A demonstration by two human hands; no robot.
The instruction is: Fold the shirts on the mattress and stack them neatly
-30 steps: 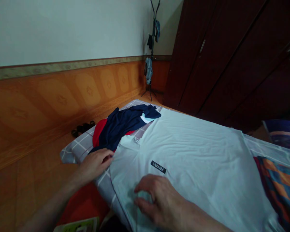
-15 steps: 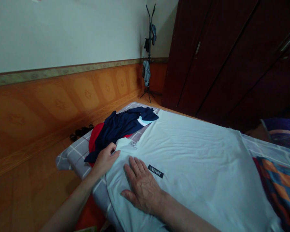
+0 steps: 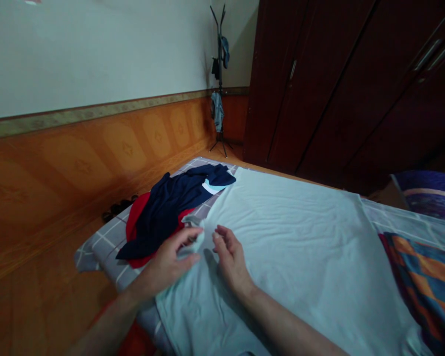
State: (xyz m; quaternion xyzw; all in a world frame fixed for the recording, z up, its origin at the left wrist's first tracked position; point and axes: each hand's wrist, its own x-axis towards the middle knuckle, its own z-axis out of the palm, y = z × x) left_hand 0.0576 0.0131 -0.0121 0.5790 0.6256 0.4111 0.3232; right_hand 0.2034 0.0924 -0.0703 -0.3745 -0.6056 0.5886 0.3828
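Hovering over one pale shirt (image 3: 300,247), the right hand (image 3: 233,261) is empty; left hand's (image 3: 170,264) grip unclear.

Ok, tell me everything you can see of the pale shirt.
The pale shirt is light mint-grey, of thin, soft-looking fabric, spread over grey grid-patterned bedding. Its broad right part lies nearly flat with fine wrinkles; its left end is rumpled. The left hand is at that end's edge, though whether it grips the fabric is unclear. The right hand is over the shirt, with a shadow beside it.
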